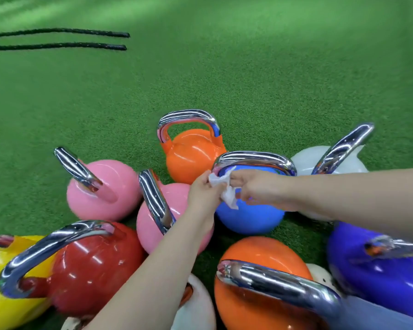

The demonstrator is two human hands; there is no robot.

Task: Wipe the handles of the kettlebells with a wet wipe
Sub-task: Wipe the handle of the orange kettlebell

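Both hands meet over the blue kettlebell (pixel 248 217), with a white wipe (pixel 222 186) bunched between them. The left hand (pixel 204 194) pinches the wipe's upper left edge with curled fingers; the right hand (pixel 255 186) grips the other side, fingers folded round it. A loose tail of the wipe hangs down against the blue ball. The wipe sits just below the left end of the blue bell's chrome handle (pixel 253 160), close to it; I cannot tell whether it actually touches the metal.

Behind the blue bell stands an orange kettlebell (pixel 188 153), upright, handle on top. To its right is a white kettlebell (pixel 305 158), partly hidden by the right forearm. Left of the hands are two pink kettlebells (pixel 110 186), one just behind the other, handles tilted toward the left. Nearer still sit a red kettlebell (pixel 88 267), a yellow one (pixel 0 270) at the left edge, a second orange one (pixel 255 263), and a purple one (pixel 372 270) on the right. All rest on green turf (pixel 224 79). Two black ropes (pixel 57 39) lie side by side far off to the left.
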